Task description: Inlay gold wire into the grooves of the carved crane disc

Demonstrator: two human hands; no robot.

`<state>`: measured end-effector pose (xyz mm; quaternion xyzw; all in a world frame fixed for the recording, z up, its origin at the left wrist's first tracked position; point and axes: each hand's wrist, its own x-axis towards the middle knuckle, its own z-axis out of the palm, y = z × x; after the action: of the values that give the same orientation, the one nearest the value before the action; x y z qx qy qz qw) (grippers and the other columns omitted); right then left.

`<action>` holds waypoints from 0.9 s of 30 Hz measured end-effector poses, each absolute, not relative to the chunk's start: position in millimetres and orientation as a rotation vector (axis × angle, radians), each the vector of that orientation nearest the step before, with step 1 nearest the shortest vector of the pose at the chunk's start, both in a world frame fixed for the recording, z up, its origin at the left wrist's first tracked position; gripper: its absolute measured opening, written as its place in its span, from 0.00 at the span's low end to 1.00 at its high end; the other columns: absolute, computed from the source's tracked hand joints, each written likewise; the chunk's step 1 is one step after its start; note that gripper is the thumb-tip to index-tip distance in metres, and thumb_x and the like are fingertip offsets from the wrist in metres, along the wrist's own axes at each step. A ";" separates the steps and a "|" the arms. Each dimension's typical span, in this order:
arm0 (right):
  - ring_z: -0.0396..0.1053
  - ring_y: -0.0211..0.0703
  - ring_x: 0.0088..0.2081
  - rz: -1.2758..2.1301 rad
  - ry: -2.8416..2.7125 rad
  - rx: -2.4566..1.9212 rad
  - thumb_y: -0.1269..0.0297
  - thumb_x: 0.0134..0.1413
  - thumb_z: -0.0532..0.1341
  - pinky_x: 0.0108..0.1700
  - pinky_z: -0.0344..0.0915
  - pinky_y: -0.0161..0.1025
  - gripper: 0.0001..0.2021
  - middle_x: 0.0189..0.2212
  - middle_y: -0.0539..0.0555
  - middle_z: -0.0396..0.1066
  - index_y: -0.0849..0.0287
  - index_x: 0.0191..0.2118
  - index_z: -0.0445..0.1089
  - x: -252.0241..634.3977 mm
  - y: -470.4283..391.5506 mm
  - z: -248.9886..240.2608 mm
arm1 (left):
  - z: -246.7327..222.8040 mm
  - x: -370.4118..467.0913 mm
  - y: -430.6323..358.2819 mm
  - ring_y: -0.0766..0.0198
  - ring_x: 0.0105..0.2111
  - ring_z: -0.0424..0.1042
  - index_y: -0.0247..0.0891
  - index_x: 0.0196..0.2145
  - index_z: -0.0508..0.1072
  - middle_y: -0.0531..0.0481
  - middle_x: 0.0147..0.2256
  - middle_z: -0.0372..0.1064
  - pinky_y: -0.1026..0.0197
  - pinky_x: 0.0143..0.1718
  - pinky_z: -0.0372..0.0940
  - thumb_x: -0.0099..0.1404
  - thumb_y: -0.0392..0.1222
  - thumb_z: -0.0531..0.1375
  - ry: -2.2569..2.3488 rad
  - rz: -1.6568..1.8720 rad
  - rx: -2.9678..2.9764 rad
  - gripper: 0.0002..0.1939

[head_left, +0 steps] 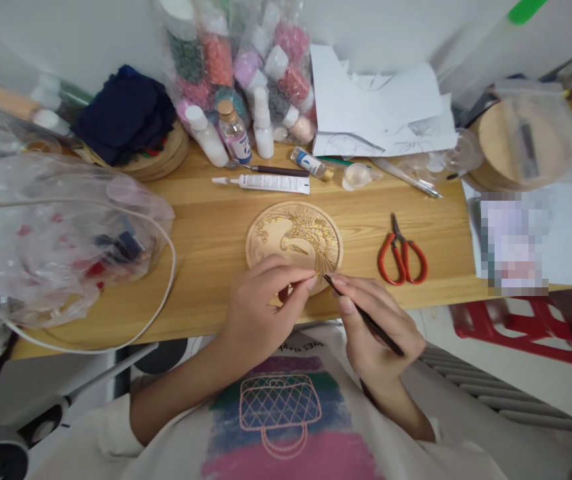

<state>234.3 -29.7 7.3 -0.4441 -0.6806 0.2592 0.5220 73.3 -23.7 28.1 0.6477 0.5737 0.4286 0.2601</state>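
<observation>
A round wooden plaque [266, 230] with a gold wire bird design lies on the table before me. Over its lower edge, my left hand [266, 307] is closed, thumb and forefinger pinching a tiny bit of gold wire [319, 274]. My right hand [383, 327] grips dark, slim tweezers [371, 323] like a pen. Their tip meets the wire beside my left fingertips. Red-handled scissors [402, 257] rest to the right of the plaque. Behind it lie a white glue tube [273, 183] and a dark pen-like tool [279, 171].
Small bottles [236, 133] and a bag of coloured jars [246, 60] stand at the back. White papers [376, 107] lean to their right. A clear plastic bag [56, 233] and white cable [172, 267] occupy the left side. Wooden discs [499, 143] stand far right.
</observation>
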 end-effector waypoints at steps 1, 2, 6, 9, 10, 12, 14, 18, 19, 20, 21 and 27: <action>0.78 0.43 0.42 0.625 -1.628 -1.058 0.78 0.56 0.64 0.44 0.75 0.44 0.20 0.42 0.51 0.81 0.49 0.50 0.76 234.6 -29.6 7.4 | 29.6 73.5 -23.2 0.71 0.25 0.70 0.40 0.34 0.78 0.56 0.28 0.73 0.68 0.26 0.66 0.64 0.31 0.63 1.544 1.160 1.715 0.06; 0.78 0.43 0.42 0.624 -1.629 -1.051 0.78 0.56 0.64 0.44 0.75 0.44 0.20 0.42 0.51 0.81 0.49 0.51 0.76 234.9 -29.5 7.6 | 31.0 73.7 -22.5 0.71 0.25 0.69 0.40 0.33 0.78 0.56 0.27 0.72 0.68 0.25 0.65 0.63 0.31 0.63 1.529 1.162 1.674 0.06; 0.78 0.43 0.42 0.624 -1.634 -1.019 0.79 0.56 0.64 0.43 0.75 0.44 0.21 0.42 0.51 0.81 0.49 0.51 0.76 236.3 -28.7 8.6 | 34.0 74.3 -19.6 0.71 0.23 0.67 0.39 0.29 0.78 0.56 0.25 0.72 0.68 0.21 0.59 0.62 0.32 0.64 1.457 1.176 1.513 0.06; 0.78 0.43 0.42 0.639 -1.634 -1.005 0.78 0.56 0.64 0.44 0.75 0.44 0.20 0.42 0.51 0.81 0.50 0.51 0.76 237.1 -28.3 8.7 | 34.1 74.4 -18.7 0.71 0.23 0.66 0.40 0.28 0.78 0.56 0.25 0.72 0.68 0.20 0.58 0.62 0.32 0.64 1.436 1.190 1.473 0.07; 0.78 0.43 0.42 0.643 -1.633 -1.001 0.78 0.56 0.64 0.43 0.75 0.44 0.20 0.42 0.51 0.81 0.50 0.51 0.76 237.3 -28.4 8.6 | 34.0 74.3 -18.9 0.71 0.23 0.67 0.40 0.28 0.78 0.56 0.25 0.72 0.68 0.20 0.58 0.61 0.31 0.64 1.433 1.201 1.478 0.07; 0.78 0.43 0.42 0.646 -1.637 -0.994 0.78 0.56 0.64 0.43 0.75 0.44 0.20 0.42 0.51 0.81 0.50 0.52 0.76 237.4 -28.7 8.4 | 33.7 73.9 -20.0 0.71 0.24 0.67 0.40 0.28 0.78 0.56 0.25 0.73 0.68 0.21 0.58 0.61 0.30 0.63 1.427 1.217 1.511 0.07; 0.78 0.43 0.42 0.640 -1.647 -0.990 0.79 0.56 0.64 0.43 0.75 0.43 0.21 0.42 0.51 0.81 0.51 0.52 0.76 237.5 -29.3 8.1 | 33.3 73.5 -21.3 0.72 0.23 0.66 0.40 0.29 0.77 0.57 0.24 0.72 0.68 0.21 0.58 0.62 0.29 0.63 1.436 1.222 1.573 0.08; 0.78 0.43 0.42 0.620 -1.665 -0.979 0.79 0.56 0.64 0.43 0.74 0.44 0.22 0.42 0.52 0.81 0.51 0.53 0.75 237.8 -30.0 7.1 | 32.2 73.4 -23.2 0.72 0.24 0.67 0.40 0.29 0.77 0.57 0.25 0.72 0.68 0.23 0.60 0.63 0.29 0.62 1.485 1.214 1.716 0.08; 0.78 0.43 0.42 0.618 -1.666 -0.978 0.79 0.55 0.64 0.43 0.74 0.44 0.22 0.42 0.52 0.81 0.51 0.53 0.75 237.9 -30.0 6.8 | 31.8 73.6 -23.4 0.72 0.24 0.67 0.40 0.30 0.77 0.57 0.25 0.73 0.68 0.23 0.61 0.63 0.29 0.62 1.490 1.212 1.742 0.08; 0.78 0.43 0.42 0.618 -1.666 -0.976 0.79 0.55 0.64 0.43 0.74 0.44 0.21 0.42 0.52 0.81 0.51 0.52 0.76 238.1 -30.0 6.5 | 31.3 73.9 -23.5 0.72 0.24 0.68 0.39 0.30 0.77 0.57 0.26 0.73 0.68 0.24 0.61 0.63 0.29 0.62 1.494 1.216 1.764 0.08; 0.78 0.43 0.41 0.620 -1.666 -0.975 0.79 0.55 0.64 0.42 0.74 0.44 0.21 0.42 0.52 0.81 0.51 0.52 0.76 238.3 -30.0 6.2 | 30.9 74.1 -23.5 0.72 0.25 0.69 0.39 0.31 0.77 0.57 0.26 0.73 0.69 0.24 0.62 0.63 0.28 0.62 1.498 1.222 1.783 0.08; 0.78 0.43 0.41 0.634 -1.655 -0.976 0.80 0.54 0.64 0.42 0.75 0.43 0.21 0.42 0.52 0.81 0.52 0.52 0.76 238.8 -29.9 5.7 | 29.7 74.9 -23.7 0.73 0.26 0.70 0.38 0.32 0.76 0.57 0.27 0.73 0.69 0.26 0.65 0.63 0.27 0.62 1.504 1.243 1.828 0.08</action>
<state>238.8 -29.9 5.7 -0.4089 -0.6935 0.2658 0.5303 74.9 -23.7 29.7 0.6651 0.5472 0.4522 0.2316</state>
